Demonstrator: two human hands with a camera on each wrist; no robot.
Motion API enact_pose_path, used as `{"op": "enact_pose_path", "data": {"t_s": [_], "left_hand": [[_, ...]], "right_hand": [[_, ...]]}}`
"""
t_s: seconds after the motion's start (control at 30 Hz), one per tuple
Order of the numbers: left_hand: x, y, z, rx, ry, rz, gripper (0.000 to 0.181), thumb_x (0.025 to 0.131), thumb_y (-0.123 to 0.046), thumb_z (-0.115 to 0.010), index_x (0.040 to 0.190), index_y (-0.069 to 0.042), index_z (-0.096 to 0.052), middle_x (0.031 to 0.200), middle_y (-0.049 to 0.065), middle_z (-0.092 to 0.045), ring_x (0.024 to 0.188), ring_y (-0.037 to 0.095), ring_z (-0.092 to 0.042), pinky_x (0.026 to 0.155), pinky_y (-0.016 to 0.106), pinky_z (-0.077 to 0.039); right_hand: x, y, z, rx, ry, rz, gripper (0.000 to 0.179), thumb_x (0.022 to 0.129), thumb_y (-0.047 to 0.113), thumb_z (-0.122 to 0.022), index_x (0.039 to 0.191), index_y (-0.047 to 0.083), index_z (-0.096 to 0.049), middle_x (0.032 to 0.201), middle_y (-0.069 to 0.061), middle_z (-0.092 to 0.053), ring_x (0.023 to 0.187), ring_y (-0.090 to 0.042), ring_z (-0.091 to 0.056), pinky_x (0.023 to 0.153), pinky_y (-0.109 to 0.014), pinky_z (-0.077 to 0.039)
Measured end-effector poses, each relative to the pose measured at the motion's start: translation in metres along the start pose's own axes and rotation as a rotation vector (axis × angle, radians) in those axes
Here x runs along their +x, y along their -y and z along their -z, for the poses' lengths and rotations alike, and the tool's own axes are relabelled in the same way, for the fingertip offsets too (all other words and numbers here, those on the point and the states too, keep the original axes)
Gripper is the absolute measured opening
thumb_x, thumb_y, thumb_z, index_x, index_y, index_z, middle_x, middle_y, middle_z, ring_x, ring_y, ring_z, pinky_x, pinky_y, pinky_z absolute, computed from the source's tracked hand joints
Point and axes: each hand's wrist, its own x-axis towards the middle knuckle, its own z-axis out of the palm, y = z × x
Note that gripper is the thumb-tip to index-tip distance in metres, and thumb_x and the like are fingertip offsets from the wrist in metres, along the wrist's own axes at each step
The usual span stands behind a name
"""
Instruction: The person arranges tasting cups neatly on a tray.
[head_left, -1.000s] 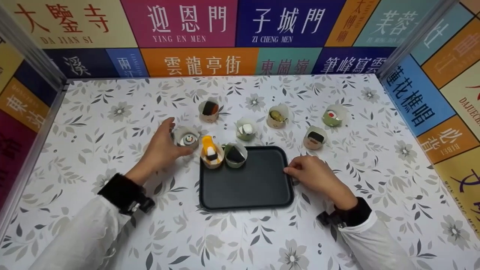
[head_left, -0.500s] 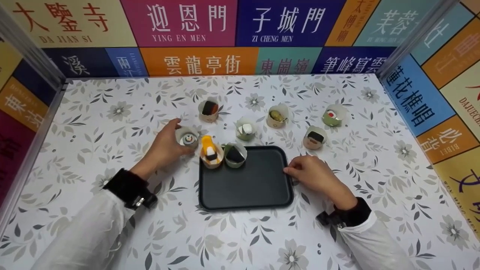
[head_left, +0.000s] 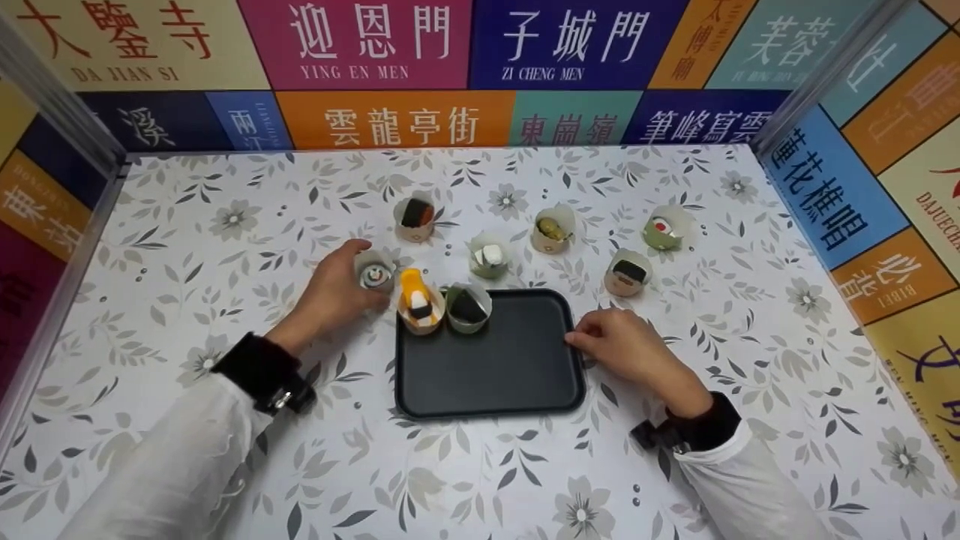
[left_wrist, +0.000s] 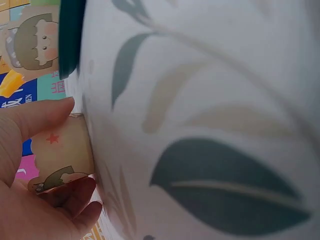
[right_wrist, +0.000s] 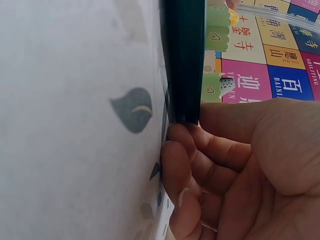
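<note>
My left hand [head_left: 334,289] grips a paper cup [left_wrist: 62,150] between thumb and fingers, left of the tray. A round sushi roll [head_left: 373,277] sits inside that cup, which stands on the table. With thumb and curled fingers, my right hand [head_left: 626,349] pinches the right edge of a dark tray [head_left: 491,375]; the right wrist view shows the tray's rim [right_wrist: 185,65] at the thumb. On the tray's back left corner stand a cup with an orange-topped sushi piece [head_left: 418,300] and a cup with a black-wrapped rice ball [head_left: 468,306], side by side.
Behind the tray stand several more paper cups: one with black-wrapped food [head_left: 415,216], one with a white piece [head_left: 487,256], one with greenish food [head_left: 553,228], one with a black-banded piece [head_left: 628,273], and a green cup [head_left: 664,229]. Printed panels [head_left: 397,124] wall the patterned table.
My left hand has moved slightly right and closed in around the cup with the sushi roll. The right hand keeps its place at the tray's edge.
</note>
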Motion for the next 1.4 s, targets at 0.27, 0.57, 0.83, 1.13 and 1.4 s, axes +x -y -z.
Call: {"op": "enact_pose_path", "data": {"t_s": [0.27, 0.57, 0.83, 1.13, 1.4], "left_hand": [[0.000, 0.003, -0.002, -0.005, -0.032, -0.038, 0.073, 0.077, -0.006, -0.086, 0.141, 0.004, -0.051, 0.125, 0.021, -0.064, 0.116, 0.037, -0.059, 0.104, 0.048, -0.047], [-0.004, -0.001, 0.002, -0.037, -0.076, -0.037, 0.061, 0.080, -0.010, -0.084, 0.133, -0.001, -0.055, 0.117, 0.015, -0.066, 0.107, 0.031, -0.061, 0.095, 0.045, -0.050], [-0.007, -0.016, 0.011, -0.026, -0.138, -0.040, 0.072, 0.081, -0.018, -0.087, 0.141, 0.001, -0.051, 0.128, 0.020, -0.064, 0.115, 0.034, -0.059, 0.102, 0.049, -0.048], [-0.019, -0.045, 0.021, -0.071, -0.129, -0.076, 0.073, 0.079, -0.010, -0.085, 0.143, -0.001, -0.052, 0.134, 0.018, -0.062, 0.117, 0.030, -0.058, 0.102, 0.045, -0.045], [-0.026, -0.068, 0.017, -0.118, -0.124, -0.146, 0.067, 0.078, -0.012, -0.087, 0.137, -0.005, -0.056, 0.122, 0.011, -0.067, 0.105, 0.027, -0.062, 0.088, 0.041, -0.050]], "right_hand": [[0.001, 0.000, 0.000, 0.020, 0.002, 0.000, 0.022, 0.100, 0.027, -0.072, 0.081, 0.016, -0.072, 0.069, 0.006, -0.063, 0.066, -0.015, -0.058, 0.066, -0.036, -0.044], [0.001, 0.001, 0.000, 0.034, 0.012, -0.007, 0.020, 0.100, 0.027, -0.072, 0.084, 0.015, -0.074, 0.071, 0.005, -0.065, 0.067, -0.015, -0.060, 0.067, -0.036, -0.045], [0.001, 0.001, 0.000, 0.018, 0.003, 0.002, 0.021, 0.099, 0.027, -0.072, 0.081, 0.016, -0.073, 0.069, 0.007, -0.064, 0.066, -0.014, -0.059, 0.067, -0.036, -0.045], [0.000, 0.001, 0.000, 0.010, -0.001, 0.002, 0.021, 0.099, 0.027, -0.073, 0.081, 0.017, -0.073, 0.068, 0.008, -0.064, 0.066, -0.014, -0.059, 0.067, -0.036, -0.044], [0.000, 0.001, 0.001, 0.009, -0.005, -0.001, 0.020, 0.099, 0.028, -0.073, 0.082, 0.017, -0.073, 0.069, 0.008, -0.064, 0.066, -0.014, -0.059, 0.067, -0.036, -0.044]]}}
